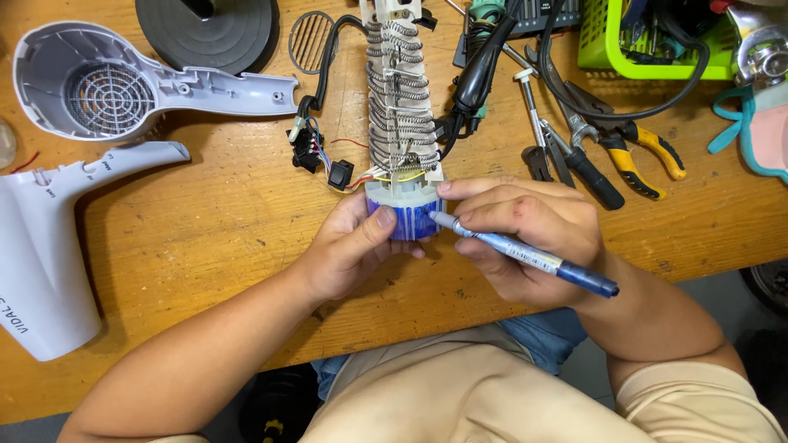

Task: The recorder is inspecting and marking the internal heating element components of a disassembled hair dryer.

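Left hand (349,250): fingers and thumb clamped around the blue fan housing (408,217) of a hair-dryer heating coil assembly (400,98), which extends away from the grip across the wooden bench (205,221). Right hand (525,238): closed on a blue marker pen (525,256), tip touching the housing just beside the left thumb. Beyond the left grip: two white dryer shell halves (98,90); beyond the right grip: pliers (624,152).

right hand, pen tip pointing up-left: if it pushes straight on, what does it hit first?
The right hand holds a blue pen whose tip already sits at the blue fan housing, held by the left hand. Beyond that, probably the left thumb; depth is unclear.
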